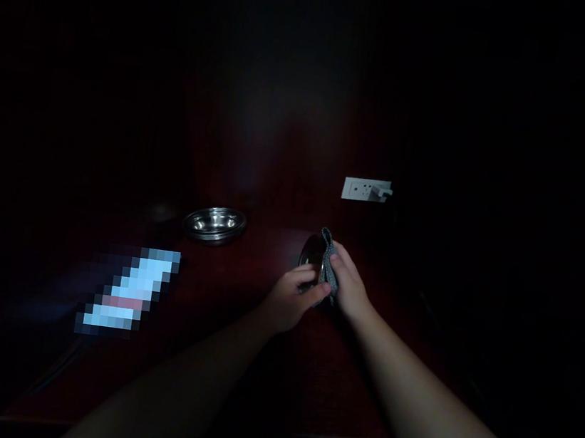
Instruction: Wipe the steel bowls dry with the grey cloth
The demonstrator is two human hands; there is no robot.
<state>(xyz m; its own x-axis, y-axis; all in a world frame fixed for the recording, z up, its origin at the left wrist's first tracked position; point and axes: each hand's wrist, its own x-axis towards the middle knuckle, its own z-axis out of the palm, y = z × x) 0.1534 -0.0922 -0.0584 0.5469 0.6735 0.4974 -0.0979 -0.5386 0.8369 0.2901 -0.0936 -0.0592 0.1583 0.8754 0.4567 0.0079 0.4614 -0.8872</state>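
Note:
My left hand (290, 296) grips the near rim of a shiny metal bowl (311, 252), which is tilted up on its side above the dark red table. A grey cloth (329, 270) is folded against the bowl's right side. My right hand (347, 284) is closed around this cloth and presses it to the bowl. Part of the bowl is hidden behind the cloth and my fingers. To the left, a stack of shallow metal bowls (215, 224) rests on the table; how many are in it I cannot tell.
The dark red table (342, 412) has its front edge near the bottom of view. A lit, blurred-out screen (129, 291) lies at the left with a cable (58, 364) running from it. A white wall socket (365, 190) holds a plug. Surroundings are very dark.

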